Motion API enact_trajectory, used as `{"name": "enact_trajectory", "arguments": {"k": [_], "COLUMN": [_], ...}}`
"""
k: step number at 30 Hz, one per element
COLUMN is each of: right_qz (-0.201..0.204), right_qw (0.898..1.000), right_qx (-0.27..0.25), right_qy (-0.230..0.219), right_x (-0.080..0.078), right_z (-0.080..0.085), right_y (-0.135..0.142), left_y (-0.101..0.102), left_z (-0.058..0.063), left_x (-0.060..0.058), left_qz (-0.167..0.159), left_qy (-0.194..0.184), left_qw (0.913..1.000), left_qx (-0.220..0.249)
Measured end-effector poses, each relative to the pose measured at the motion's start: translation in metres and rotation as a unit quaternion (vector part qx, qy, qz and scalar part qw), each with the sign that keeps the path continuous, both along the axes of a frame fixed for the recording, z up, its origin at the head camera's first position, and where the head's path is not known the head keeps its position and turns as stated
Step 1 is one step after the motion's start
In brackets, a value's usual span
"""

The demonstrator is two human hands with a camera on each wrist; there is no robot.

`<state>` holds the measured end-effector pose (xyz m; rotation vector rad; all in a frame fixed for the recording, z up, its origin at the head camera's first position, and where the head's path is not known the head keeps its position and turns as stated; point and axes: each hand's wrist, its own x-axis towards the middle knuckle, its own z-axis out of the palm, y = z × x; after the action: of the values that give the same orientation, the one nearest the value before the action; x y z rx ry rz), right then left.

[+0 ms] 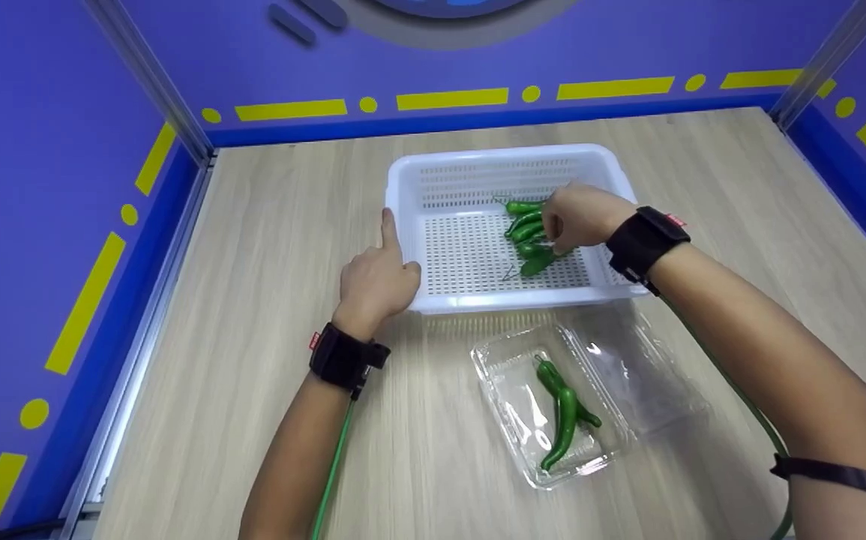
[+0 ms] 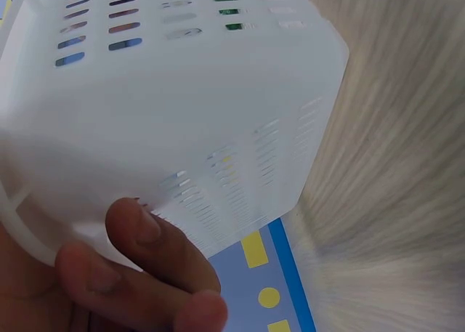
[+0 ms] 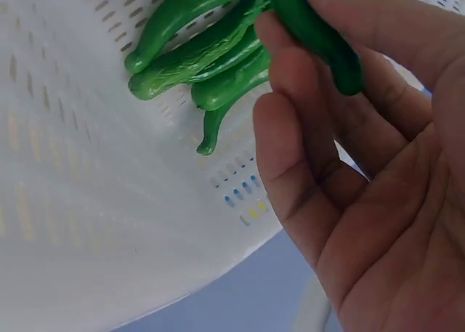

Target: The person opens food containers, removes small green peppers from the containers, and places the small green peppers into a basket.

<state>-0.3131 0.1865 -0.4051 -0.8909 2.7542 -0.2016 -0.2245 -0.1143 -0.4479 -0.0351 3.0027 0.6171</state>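
Note:
A white perforated plastic basket [image 1: 507, 302] stands on the table, several green chili peppers [image 1: 525, 226] lying in its right half. My left hand [image 1: 376, 279] grips the basket's left rim, its index finger stretched along the edge; the left wrist view shows other fingers [image 2: 163, 248] bent beneath the rim outside the wall. Inside the basket, my right hand [image 1: 586, 216] pinches one green chili pepper [image 3: 312, 34] between thumb and fingers, above the others. Nearer the front, an opened clear plastic clamshell box [image 1: 506, 379] contains green chili peppers [image 1: 566, 420].
The clamshell's transparent lid [image 1: 642, 375] lies folded out to the right, below the right forearm. Blue panels [image 1: 433, 124] with yellow marks wall the table in at the back and sides. A green cable [image 1: 335, 465] runs along each forearm.

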Motion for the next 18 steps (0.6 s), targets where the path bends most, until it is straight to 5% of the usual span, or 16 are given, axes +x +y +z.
{"name": "enact_trajectory", "arguments": {"k": [6, 18], "right_qz": [0.018, -0.009], "right_qw": [0.997, 0.995], "right_qx": [0.069, 0.102], "right_qy": [0.010, -0.005], "right_x": [0.002, -0.002], "right_z": [-0.007, -0.017], "right_y": [-0.009, -0.009], "left_y": [0.000, -0.001], "left_z": [-0.001, -0.001], "left_x": [0.000, -0.001], "left_qz": [0.004, -0.003], "left_qy": [-0.005, 0.000], "left_qw": [1.0000, 1.0000], "left_qx": [0.005, 0.003]}}
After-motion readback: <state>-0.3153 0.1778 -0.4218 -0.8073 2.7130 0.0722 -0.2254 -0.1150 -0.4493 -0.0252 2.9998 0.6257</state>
